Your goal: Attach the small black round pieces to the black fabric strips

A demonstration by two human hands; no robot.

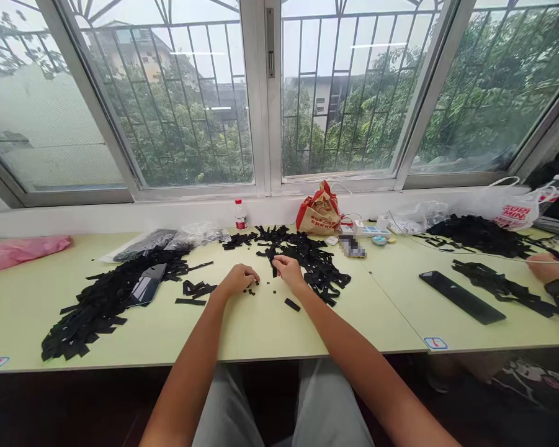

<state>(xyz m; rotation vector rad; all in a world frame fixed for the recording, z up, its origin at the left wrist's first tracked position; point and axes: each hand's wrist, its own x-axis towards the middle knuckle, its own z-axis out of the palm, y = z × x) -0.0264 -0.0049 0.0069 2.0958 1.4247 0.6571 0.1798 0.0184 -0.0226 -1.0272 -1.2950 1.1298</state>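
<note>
My right hand [287, 271] pinches a black fabric strip [273, 256] at the near edge of a pile of black strips [317, 261]. My left hand [239, 279] rests low over the table with its fingers curled together, right by several small black rings [250, 292]. What those fingers hold, if anything, is too small to make out. One separate small black ring [274, 292] lies between the hands. A short black strip [292, 304] is on the table below my right wrist.
To the left, a long heap of black strips [97, 301] has a dark phone-like slab [147, 284] on it. A bottle [241, 215] and a paper bag [320, 210] stand by the window. At right, another person's hand [546, 268] is near more strips [502, 285] and a black flat bar [461, 297].
</note>
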